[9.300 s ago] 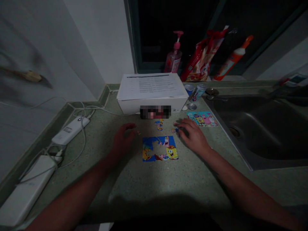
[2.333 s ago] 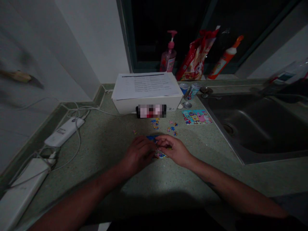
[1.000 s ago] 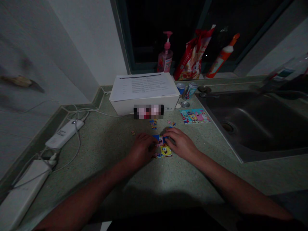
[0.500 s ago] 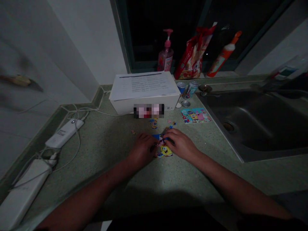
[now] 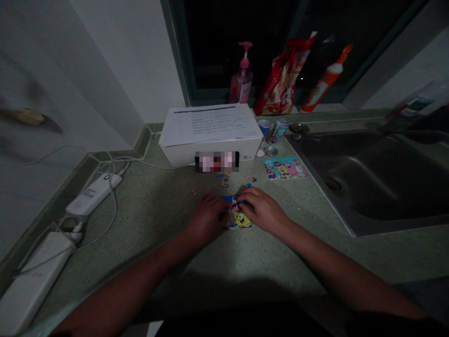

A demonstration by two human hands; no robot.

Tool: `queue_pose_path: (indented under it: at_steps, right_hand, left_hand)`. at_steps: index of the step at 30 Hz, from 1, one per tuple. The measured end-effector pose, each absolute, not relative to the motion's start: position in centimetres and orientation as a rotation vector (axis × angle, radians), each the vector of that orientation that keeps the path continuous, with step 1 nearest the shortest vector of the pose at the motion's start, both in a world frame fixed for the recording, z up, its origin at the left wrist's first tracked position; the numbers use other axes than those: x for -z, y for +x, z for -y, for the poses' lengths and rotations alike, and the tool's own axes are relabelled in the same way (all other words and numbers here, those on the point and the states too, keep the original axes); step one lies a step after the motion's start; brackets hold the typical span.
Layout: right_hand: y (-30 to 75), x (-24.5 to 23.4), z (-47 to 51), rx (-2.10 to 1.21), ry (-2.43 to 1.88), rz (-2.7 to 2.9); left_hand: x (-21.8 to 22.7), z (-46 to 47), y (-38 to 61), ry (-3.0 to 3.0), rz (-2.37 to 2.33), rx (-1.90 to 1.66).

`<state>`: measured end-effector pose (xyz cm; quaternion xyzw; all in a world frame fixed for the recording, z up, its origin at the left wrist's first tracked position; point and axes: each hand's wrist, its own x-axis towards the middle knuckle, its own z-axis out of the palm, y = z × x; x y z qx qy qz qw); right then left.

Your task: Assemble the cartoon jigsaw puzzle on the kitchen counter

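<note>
A cartoon jigsaw puzzle (image 5: 238, 219) lies on the speckled green countertop (image 5: 147, 224), and my hands cover most of it. My left hand (image 5: 206, 217) rests on its left side, fingers curled. My right hand (image 5: 262, 209) lies over its upper right, fingertips at the blue part. Neither hand clearly shows a held piece. Loose puzzle pieces (image 5: 224, 180) lie in a small cluster above the puzzle, with more pieces (image 5: 249, 179) to the right. A single piece (image 5: 194, 192) sits further left. A small picture card (image 5: 285, 168) lies to the upper right.
A white box (image 5: 210, 158) topped with printed papers stands behind the pieces. A steel sink (image 5: 365, 182) lies to the right. Two white power banks (image 5: 94, 194) (image 5: 35, 276) and cables lie at the left. A can (image 5: 277, 131), pump bottle (image 5: 242, 82) and red bag (image 5: 282, 79) stand at the back.
Across the earlier frames, both hands have come in from either side and closed over the puzzle, covering more of it. In the last half second they have barely moved.
</note>
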<state>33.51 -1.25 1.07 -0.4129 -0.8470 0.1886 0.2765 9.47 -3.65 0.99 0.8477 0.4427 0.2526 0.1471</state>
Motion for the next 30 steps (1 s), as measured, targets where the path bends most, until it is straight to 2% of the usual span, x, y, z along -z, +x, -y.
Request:
queue_pose_path:
  at_steps: [30]
  right_hand:
    - [33.6,-1.2,1.3,-0.528,-1.128,2.295]
  left_hand:
    - [-1.0,3.6,8.1,2.401,-1.331,-0.772]
